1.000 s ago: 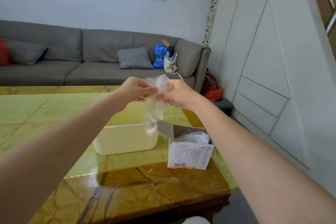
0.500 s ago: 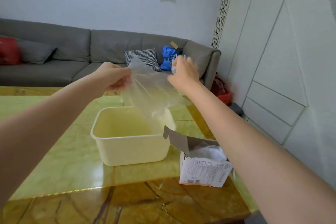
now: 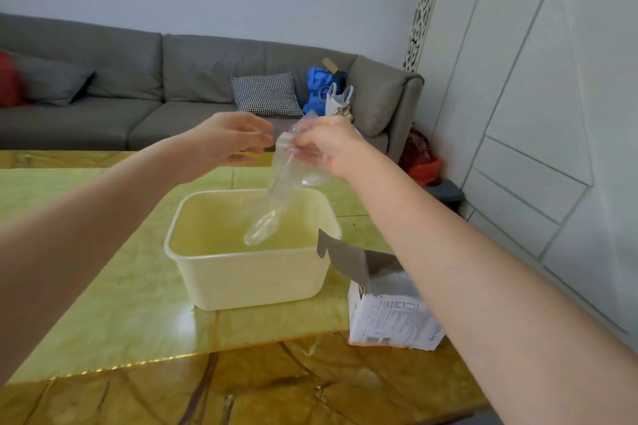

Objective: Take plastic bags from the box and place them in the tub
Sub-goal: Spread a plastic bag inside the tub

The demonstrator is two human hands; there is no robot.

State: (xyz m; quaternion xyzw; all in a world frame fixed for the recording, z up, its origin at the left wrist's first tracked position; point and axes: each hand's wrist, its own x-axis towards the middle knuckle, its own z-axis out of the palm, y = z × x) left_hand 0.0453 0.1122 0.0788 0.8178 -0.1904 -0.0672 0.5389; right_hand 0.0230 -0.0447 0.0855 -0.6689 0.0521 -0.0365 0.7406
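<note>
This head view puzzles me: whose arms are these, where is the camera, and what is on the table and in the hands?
No machine here: a person wears one wide-angle camera on the head, looking forward and down, so both bare arms reach in from below. The right hand pinches a clear plastic bag that hangs down over a cream tub. The left hand is open beside the bag, not gripping it. An opened cardboard box stands right of the tub on the green and brown table. A grey sofa sits behind.
</note>
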